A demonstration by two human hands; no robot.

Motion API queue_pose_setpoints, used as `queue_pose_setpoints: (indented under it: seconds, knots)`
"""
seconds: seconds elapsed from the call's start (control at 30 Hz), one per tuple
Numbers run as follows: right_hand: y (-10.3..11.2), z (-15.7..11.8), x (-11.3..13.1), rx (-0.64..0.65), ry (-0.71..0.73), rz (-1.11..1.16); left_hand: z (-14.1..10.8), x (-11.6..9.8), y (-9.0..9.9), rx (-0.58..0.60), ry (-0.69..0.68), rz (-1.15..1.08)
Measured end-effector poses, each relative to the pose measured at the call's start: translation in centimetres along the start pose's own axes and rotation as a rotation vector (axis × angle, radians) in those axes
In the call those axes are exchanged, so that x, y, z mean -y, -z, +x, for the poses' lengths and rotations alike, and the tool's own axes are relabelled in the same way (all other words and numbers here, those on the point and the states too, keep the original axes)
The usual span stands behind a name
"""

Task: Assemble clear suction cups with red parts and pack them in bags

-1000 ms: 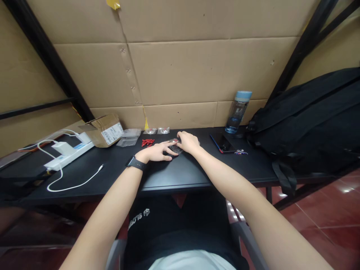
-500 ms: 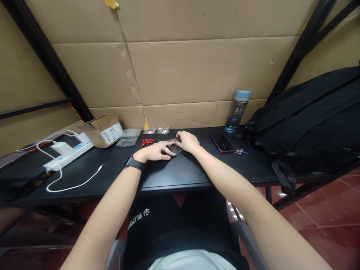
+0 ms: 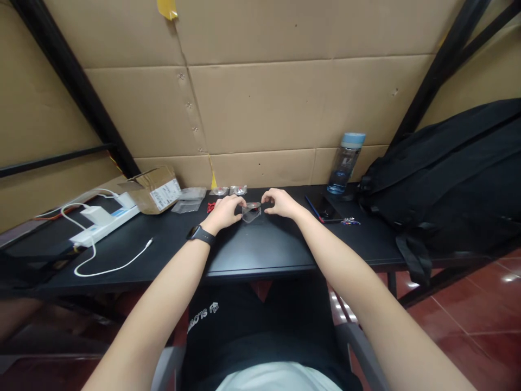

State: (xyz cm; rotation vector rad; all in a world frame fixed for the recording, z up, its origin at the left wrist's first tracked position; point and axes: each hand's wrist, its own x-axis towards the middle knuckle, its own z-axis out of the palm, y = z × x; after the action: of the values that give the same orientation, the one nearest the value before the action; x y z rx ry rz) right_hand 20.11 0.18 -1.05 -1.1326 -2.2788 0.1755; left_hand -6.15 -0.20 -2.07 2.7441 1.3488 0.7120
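Observation:
A small clear plastic bag (image 3: 251, 215) with something red at its top lies on the black table between my hands. My left hand (image 3: 224, 212), with a dark watch on the wrist, has thumb and fingertips closed at the bag's left edge. Just right of the bag, my right hand (image 3: 280, 203) has its fingers curved and the thumb apart from them, with nothing visible in the gap. Small red pieces (image 3: 210, 207) lie partly hidden behind my left hand.
Two small clear packets (image 3: 238, 190) and flat clear bags (image 3: 189, 200) lie near the cardboard wall. An opened cardboard box (image 3: 157, 190) and white power strip (image 3: 106, 225) stand left. A phone (image 3: 328, 209), water bottle (image 3: 345, 163) and black backpack (image 3: 448, 184) are right.
My hands have moved apart, and the bag shows more fully between them. The left fingers have gone from spread over the bag to its left edge; the right hand has drawn back rightward.

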Motion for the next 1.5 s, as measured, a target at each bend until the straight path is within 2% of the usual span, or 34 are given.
queue_pose_setpoints:
  seconds: [0.17,0.33,0.5,0.63,0.77,0.87,0.97,1.07,1.23,1.4,1.5]
  knots:
    - [-1.4,0.5,0.8,0.022,0.036,0.028,0.2,-0.2,-0.4,-0.003,0.001,0.006]
    - [-0.7,0.3,0.6,0.021,0.04,0.108,0.0,0.1,0.5,-0.048,0.048,-0.092]
    - [0.3,0.3,0.2,-0.002,-0.1,0.296,0.2,0.6,0.7,-0.166,0.148,-0.358]
    - [-0.1,0.4,0.4,-0.029,-0.196,0.5,0.5,0.8,-0.1,-0.152,0.209,-0.564]
    - [-1.0,0.1,0.3,-0.077,-0.311,0.562,0.4,0.5,-0.9,-0.14,0.317,-0.669]
    - [-1.4,0.1,0.2,-0.088,-0.266,0.504,0.3,-0.2,-0.7,-0.154,0.332,-0.566]
    - [-1.5,0.3,0.3,-0.047,-0.207,0.361,0.3,-1.0,-0.2,-0.155,0.318,-0.356]
    - [-1.7,0.6,0.8,0.001,-0.212,0.2,0.4,-1.5,0.1,-0.132,0.324,-0.196]
    - [-2.4,0.7,2.1,-0.005,-0.251,-0.037,0.3,-1.9,-0.5,-0.137,0.292,-0.076]
    - [-3.3,0.7,2.8,0.014,-0.175,-0.121,0.1,-1.9,-0.8,-0.146,0.301,0.021]
    - [-3.6,0.7,2.9,0.068,-0.127,-0.153,-0.1,-1.7,-0.8,-0.087,0.323,0.079]
